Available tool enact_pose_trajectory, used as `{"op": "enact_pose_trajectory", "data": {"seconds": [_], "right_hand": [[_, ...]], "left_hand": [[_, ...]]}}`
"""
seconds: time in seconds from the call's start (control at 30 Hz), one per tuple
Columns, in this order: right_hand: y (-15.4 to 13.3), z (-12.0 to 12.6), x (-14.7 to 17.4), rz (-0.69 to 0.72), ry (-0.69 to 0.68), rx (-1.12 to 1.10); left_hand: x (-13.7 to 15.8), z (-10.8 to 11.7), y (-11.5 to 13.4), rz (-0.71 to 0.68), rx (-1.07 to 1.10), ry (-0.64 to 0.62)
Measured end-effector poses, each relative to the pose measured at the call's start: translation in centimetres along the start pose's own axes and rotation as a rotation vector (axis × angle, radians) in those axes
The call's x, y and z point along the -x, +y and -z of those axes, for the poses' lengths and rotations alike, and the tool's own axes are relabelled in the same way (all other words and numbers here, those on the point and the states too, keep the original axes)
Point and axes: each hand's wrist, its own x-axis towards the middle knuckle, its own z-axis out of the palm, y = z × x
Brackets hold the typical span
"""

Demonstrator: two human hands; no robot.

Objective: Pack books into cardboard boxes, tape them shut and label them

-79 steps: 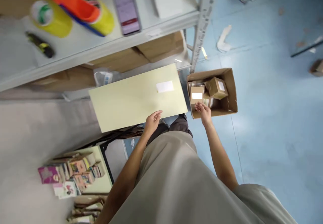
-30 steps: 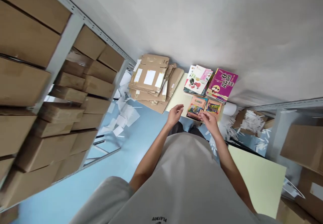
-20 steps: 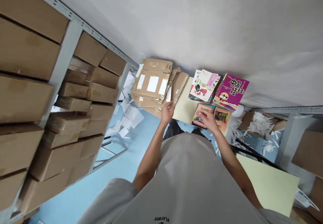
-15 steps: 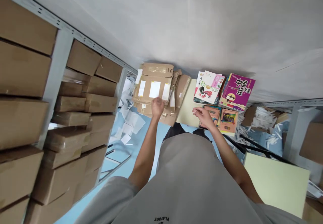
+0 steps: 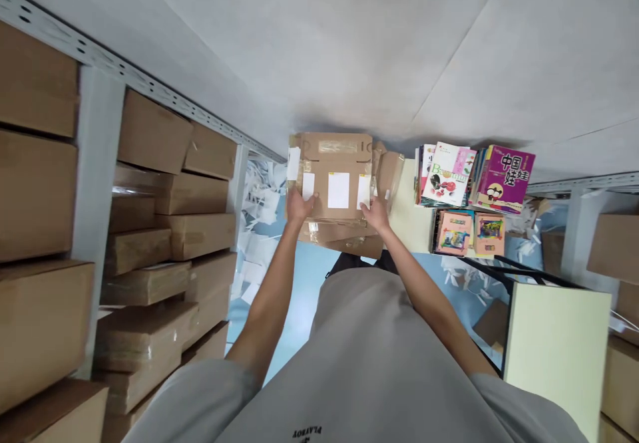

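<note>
A flattened cardboard box (image 5: 319,193) with white paper labels lies on top of more folded cardboard (image 5: 337,231) in front of me. My left hand (image 5: 300,207) grips its left side, thumb on top by a label. At the right side, my right hand (image 5: 375,214) holds the same cardboard, its thumb near another label. The fingers under the edges are partly hidden. To the right, a pale table top (image 5: 405,220) shows between the cardboard and several stacks of books, among them a white-covered book (image 5: 449,173) and a purple book (image 5: 504,180).
Smaller pink-covered books (image 5: 454,232) sit at the table's near right. Shelves of cardboard boxes (image 5: 200,230) line my left. Paper scraps (image 5: 257,193) litter the blue floor (image 5: 279,273). A second pale table top (image 5: 556,350) with black legs stands at right.
My right hand has moved left from beside the books to the cardboard's right side. My left hand has shifted to its left side. The view has turned, and the cardboard sits straighter.
</note>
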Motion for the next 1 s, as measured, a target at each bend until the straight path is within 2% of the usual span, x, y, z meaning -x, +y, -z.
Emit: {"op": "enact_pose_trajectory", "data": {"seconds": [0.1,0.23,0.37,0.47,0.57,0.63,0.7,0.77,0.83,1.0], "right_hand": [[0.7,0.1,1.1,-0.097,0.11,0.09],[1.3,0.8,2.2,-0.109,0.1,0.145],[1.1,2.1,2.6,-0.096,0.16,0.157],[0.9,4.5,3.4,-0.058,0.232,-0.011],[0.7,8.0,5.2,-0.029,0.274,-0.247],[0.5,10.5,6.6,-0.002,0.291,-0.342],[0.1,12.7,7.9,0.038,0.303,-0.383],[-0.5,14.4,8.8,0.074,0.317,-0.395],[-1.3,15.3,9.4,0.088,0.319,-0.394],[-3.8,15.0,10.2,0.067,0.282,-0.362]], "left_hand": [[1.3,-0.6,-0.1,0.075,0.053,-0.014],[2.5,-1.0,0.0,0.052,0.107,-0.04],[4.4,-1.2,1.3,0.02,0.139,0.027],[6.7,-1.9,2.9,-0.069,0.231,0.042],[8.5,-3.2,3.8,-0.133,0.392,0.047],[8.7,-4.1,3.6,-0.088,0.52,0.057],[8.1,-4.8,2.8,0.033,0.632,0.049],[7.2,-5.1,1.8,0.15,0.693,0.03],[6.4,-5.3,1.0,0.192,0.705,-0.003],[6.7,-6.2,1.9,0.12,0.812,-0.233]]}}
